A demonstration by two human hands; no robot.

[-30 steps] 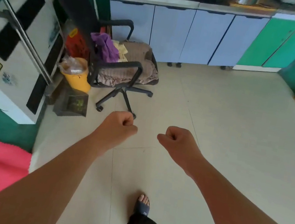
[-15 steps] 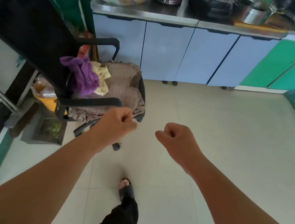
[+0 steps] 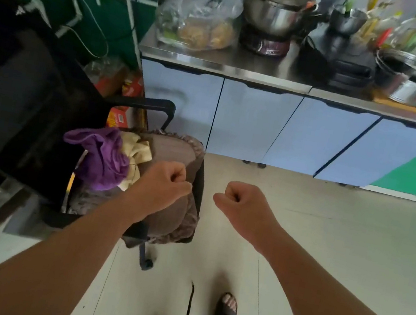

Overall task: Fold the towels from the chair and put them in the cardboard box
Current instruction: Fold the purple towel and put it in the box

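Purple towel [image 3: 106, 159] crumpled beside cream towel [image 3: 136, 153] on chair [image 3: 193, 171]; left hand [image 3: 165, 186], right hand [image 3: 243, 205] fisted, empty.

The left hand [image 3: 163, 185], a fist, covers part of the brown towel [image 3: 174, 151] on the chair [image 3: 26, 108]; its forearm hides the seat's near edge and most of the chair base, only one castor showing below; whether the fist touches the towel cannot be told; the purple towel [image 3: 102, 158], just left of that fist, lies over the yellow towel [image 3: 137, 149], hiding most of it; the chair back is cut by the left edge; up and right of the right hand [image 3: 243, 205], the utensils [image 3: 407, 28] on the counter [image 3: 229, 62] are smeared by blur; both forearms run out of the bottom edge; the cardboard box is nowhere in view.
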